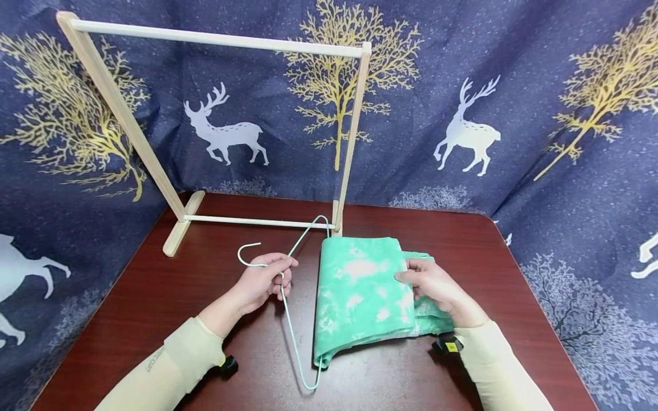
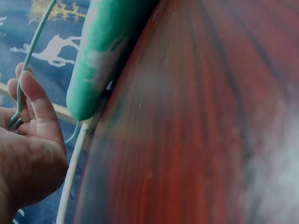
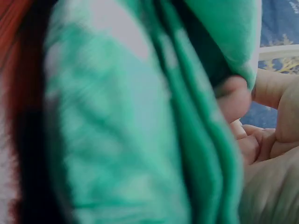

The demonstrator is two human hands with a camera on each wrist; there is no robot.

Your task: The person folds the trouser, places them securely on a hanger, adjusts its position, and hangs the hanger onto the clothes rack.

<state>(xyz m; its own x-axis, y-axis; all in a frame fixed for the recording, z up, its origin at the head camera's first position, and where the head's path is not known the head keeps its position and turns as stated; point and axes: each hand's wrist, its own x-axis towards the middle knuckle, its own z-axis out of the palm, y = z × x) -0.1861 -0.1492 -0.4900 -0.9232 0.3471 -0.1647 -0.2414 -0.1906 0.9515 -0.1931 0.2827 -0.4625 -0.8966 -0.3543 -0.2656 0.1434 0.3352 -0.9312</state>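
A thin pale-green wire hanger (image 1: 310,389) lies tilted on its side, its hook pointing left. My left hand (image 1: 264,279) grips it near the neck. Through the hanger runs a folded green and white tie-dye cloth (image 1: 365,285), doubled over the hanger's long bar. At the cloth's right side my right hand (image 1: 437,285) pinches the upper layer's edge, thumb on top. In the left wrist view, hanger wire (image 2: 29,53) passes between the fingers beside the rolled cloth fold (image 2: 100,51). Several cloth layers (image 3: 107,121) fill the right wrist view, partly hiding the fingertips.
A wooden rack (image 1: 216,35) with a top rail and a low rail (image 1: 257,221) stands at the table's back left. The dark red table (image 1: 247,359) has rounded back corners. Behind it hangs a blue curtain (image 1: 406,137) printed with deer and trees.
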